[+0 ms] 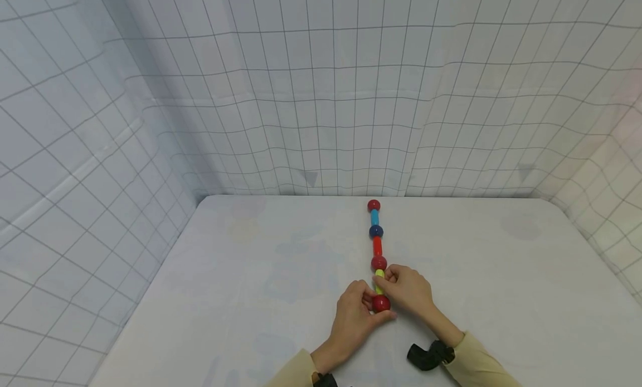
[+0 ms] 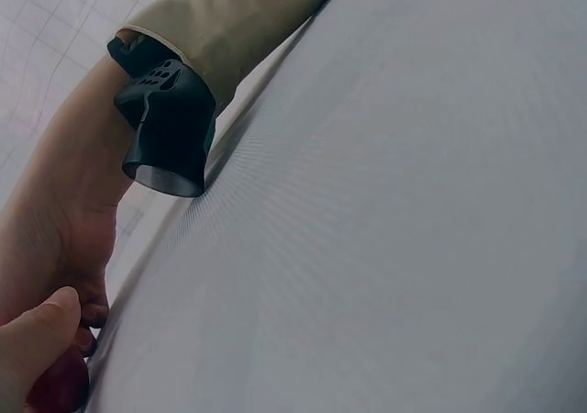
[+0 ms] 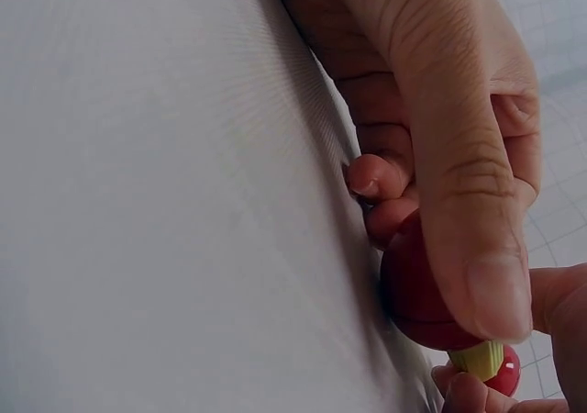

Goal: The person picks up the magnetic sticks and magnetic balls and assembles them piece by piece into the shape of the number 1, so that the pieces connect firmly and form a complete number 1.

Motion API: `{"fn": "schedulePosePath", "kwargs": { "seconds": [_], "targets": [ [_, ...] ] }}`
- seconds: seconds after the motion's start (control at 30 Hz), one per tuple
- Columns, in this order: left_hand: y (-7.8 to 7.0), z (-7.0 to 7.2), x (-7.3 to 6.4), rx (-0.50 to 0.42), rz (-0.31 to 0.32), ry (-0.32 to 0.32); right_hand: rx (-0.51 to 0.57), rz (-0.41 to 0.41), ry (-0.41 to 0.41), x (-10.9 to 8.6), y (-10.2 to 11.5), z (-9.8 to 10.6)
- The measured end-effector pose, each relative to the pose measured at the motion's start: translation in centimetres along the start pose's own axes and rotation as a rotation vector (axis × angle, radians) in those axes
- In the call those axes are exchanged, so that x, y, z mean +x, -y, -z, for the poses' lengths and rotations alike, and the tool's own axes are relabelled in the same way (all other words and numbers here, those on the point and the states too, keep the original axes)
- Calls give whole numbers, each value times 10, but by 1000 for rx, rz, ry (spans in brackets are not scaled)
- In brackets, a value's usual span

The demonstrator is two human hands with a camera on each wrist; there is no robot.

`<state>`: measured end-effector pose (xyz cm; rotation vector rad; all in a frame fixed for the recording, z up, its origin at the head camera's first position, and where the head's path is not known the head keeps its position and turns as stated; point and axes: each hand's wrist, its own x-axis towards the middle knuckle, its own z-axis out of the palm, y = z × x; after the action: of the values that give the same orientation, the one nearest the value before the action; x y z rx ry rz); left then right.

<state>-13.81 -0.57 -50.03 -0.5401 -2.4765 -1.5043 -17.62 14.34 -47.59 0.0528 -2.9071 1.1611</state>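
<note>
A straight row of balls and short rods lies on the white table. At its near end is a red ball, gripped between the thumb and fingers of my left hand. My right hand pinches the yellow rod just beyond that ball. In the right wrist view, the left thumb lies across the red ball, and the ridged yellow rod shows below it. The left wrist view catches only part of the red ball behind the left thumb.
Farther along the row come another red ball, a red rod, a dark blue ball, a light blue rod and a far red ball. White grid-patterned cloth hangs behind the table and at its sides.
</note>
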Motion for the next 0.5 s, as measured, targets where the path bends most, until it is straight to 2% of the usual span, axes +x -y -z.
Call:
{"fn": "schedulePosePath", "kwargs": {
  "seconds": [0.23,0.5],
  "targets": [
    [3,-1,0,-2,-30,-8,7,8,-12,0,-1,1],
    [5,0,-2,-33,-11,-6,9,5,-18,0,-1,0]
  ]
}}
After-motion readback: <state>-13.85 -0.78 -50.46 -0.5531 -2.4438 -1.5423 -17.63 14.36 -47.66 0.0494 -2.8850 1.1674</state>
